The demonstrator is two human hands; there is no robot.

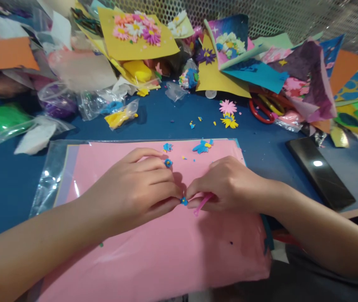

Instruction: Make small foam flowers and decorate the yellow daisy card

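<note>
Scissors (254,112) beyond right hand (229,184); clay bags (118,118)

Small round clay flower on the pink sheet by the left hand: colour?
Small round clay flower: blue, yellowish centre. Best in the head view.

Clay flower (168,162) on craft sheet (153,256), scissors (249,108) behind it

From where I stand, the left hand (131,188) and right hand (226,184) close around a tiny blue clay flower (184,201), its shape mostly hidden by the fingertips (175,191). The right hand covers 1 end of a pink plastic stick (201,204). Specks on the pink sheet (153,251) are too small to tell apart, and the heap of craft paper (304,75) runs off the right edge.
</note>
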